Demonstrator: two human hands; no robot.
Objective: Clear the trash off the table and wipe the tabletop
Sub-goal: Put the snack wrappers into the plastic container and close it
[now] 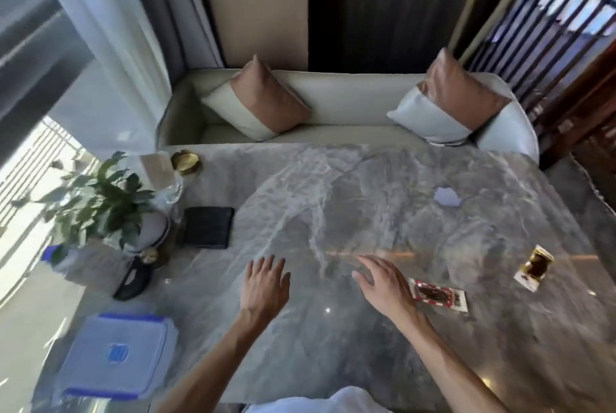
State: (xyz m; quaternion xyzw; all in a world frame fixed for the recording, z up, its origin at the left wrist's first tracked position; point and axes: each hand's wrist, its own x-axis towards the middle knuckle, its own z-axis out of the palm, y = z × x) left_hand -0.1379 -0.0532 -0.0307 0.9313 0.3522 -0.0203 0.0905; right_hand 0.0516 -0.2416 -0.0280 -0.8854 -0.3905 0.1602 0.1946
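A grey marble tabletop (333,206) fills the middle of the view. My left hand (265,286) hovers over its near centre, fingers spread, holding nothing. My right hand (383,286) is also open, just left of a flat red-and-white snack wrapper (440,296). Farther right lies a brown-and-gold crumpled wrapper (533,267). A small white scrap of paper (447,201) rests toward the far right. At the bottom edge, a white cloth (320,402) shows below my arms.
A potted plant (100,206), a clear plastic bag (166,186), a gold ashtray (185,161), a black square case (208,227) and a dark object (133,279) crowd the left side. A blue-lidded plastic box (113,356) sits near left. A cream sofa (333,106) with two cushions lies beyond the table.
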